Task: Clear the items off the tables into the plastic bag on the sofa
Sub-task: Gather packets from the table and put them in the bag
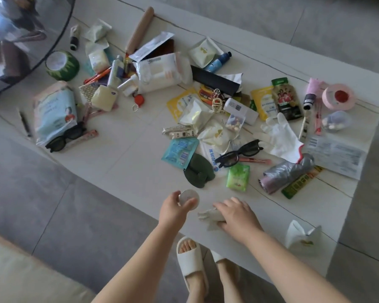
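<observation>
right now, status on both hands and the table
Left hand grips small round tin. Right hand grips crumpled pale wrapper. Table still heaped: sunglasses, white glove. No bag in view.

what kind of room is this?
Likely a home living room: a low white coffee table strewn with toiletries, a sofa edge at lower left, and the person in house slippers.

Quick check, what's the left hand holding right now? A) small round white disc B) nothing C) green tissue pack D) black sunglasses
A: the left hand has its fingers curled round a small round white disc at the near table edge, while the black sunglasses and green tissue pack lie untouched farther back on the table.
</observation>
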The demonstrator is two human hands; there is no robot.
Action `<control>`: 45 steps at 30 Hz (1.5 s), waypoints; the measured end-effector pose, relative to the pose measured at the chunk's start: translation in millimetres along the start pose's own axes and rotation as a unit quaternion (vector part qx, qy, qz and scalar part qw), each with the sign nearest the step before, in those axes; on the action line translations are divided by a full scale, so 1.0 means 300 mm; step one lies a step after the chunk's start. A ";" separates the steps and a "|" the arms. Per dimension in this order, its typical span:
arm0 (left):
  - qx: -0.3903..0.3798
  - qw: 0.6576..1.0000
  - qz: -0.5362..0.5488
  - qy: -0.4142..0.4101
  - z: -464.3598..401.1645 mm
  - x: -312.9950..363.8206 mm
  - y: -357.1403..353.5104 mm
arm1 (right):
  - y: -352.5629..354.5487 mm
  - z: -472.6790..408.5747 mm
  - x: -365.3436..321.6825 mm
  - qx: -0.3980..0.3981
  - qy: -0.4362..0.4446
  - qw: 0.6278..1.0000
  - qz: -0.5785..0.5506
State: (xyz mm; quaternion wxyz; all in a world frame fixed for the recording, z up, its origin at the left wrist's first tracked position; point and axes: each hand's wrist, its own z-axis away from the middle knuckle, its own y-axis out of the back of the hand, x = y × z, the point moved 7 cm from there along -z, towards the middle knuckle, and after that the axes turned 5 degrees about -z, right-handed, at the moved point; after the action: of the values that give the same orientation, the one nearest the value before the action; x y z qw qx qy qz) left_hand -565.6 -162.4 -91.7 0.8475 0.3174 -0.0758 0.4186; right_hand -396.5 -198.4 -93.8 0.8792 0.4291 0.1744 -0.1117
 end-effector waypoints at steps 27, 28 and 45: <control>0.057 0.903 0.384 0.182 -0.259 0.197 0.044 | 0.109 -0.175 0.104 0.089 -0.265 0.866 -0.415; 0.063 0.896 0.395 0.191 -0.256 0.197 0.046 | 0.109 -0.175 0.105 0.092 -0.272 0.856 -0.429; 0.020 0.823 0.560 0.090 0.324 0.193 0.468 | 0.474 -0.016 -0.288 0.030 -0.176 0.752 -0.635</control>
State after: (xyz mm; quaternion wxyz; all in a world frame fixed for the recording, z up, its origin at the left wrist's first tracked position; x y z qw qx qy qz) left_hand -621.8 -119.5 74.3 0.4637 0.1984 -0.1555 0.8494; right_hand -427.2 -104.2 40.0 0.6079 0.2184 0.2459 -0.7227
